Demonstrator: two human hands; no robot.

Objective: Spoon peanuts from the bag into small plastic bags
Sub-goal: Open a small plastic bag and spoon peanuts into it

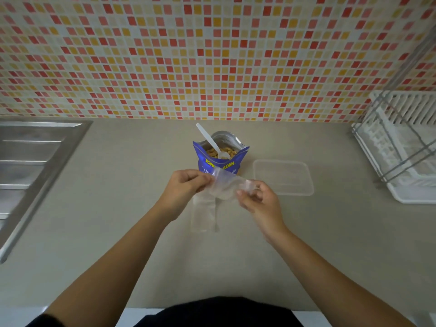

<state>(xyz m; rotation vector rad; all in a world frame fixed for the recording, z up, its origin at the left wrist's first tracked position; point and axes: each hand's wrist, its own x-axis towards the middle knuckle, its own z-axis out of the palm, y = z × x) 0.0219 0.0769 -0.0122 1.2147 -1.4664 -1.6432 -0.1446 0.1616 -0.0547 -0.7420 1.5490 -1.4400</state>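
Small bag — peanut bag, tub behind.

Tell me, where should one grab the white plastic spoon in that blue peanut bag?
Probably the white plastic spoon's free handle end, from above at the far left: the handle leans out there over the blue foil bag's rim, its bowl sits among peanuts.

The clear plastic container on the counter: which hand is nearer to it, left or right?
Right. The right hand is just beside the left edge of the container. The left hand is farther left, across the small plastic bag that both hands pinch.
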